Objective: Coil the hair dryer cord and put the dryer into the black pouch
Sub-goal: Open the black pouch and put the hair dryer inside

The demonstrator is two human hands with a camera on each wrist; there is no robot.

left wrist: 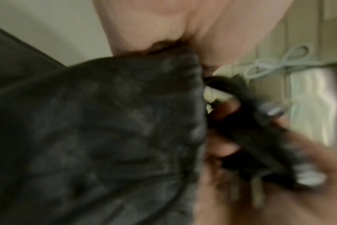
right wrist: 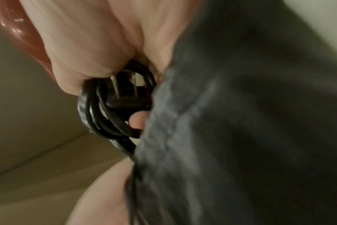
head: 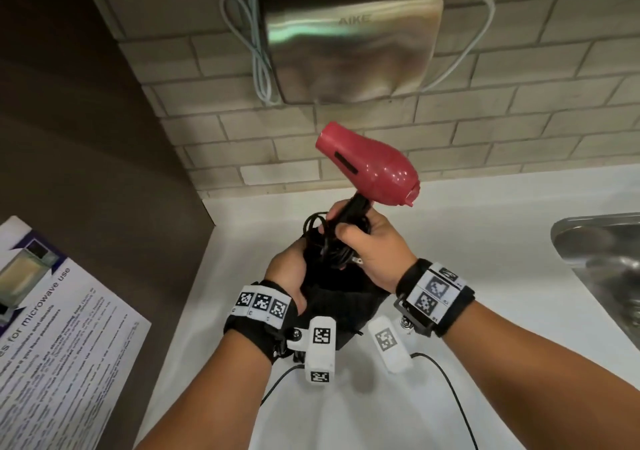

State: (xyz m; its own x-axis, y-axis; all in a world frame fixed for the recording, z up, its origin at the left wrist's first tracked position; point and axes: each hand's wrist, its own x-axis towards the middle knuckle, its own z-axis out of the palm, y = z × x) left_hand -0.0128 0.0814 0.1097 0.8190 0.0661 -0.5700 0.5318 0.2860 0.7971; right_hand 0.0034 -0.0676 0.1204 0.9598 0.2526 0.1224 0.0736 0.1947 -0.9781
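A red hair dryer (head: 372, 164) with a black handle stands upright above the white counter, nozzle pointing left. My right hand (head: 367, 242) grips its handle together with the coiled black cord (head: 323, 238); the plug (right wrist: 125, 97) shows under the fingers in the right wrist view. My left hand (head: 289, 273) holds the black pouch (head: 341, 297) by its left rim, just below the coil. The cord bundle sits at the pouch mouth. In the left wrist view the pouch fabric (left wrist: 96, 137) fills the frame, blurred.
A steel hand dryer (head: 349, 34) hangs on the brick wall with pale cables (head: 256, 51) looped beside it. A steel sink (head: 606, 262) lies at the right. A printed sheet (head: 59, 328) lies at the left. The white counter (head: 485, 242) spreads under my hands.
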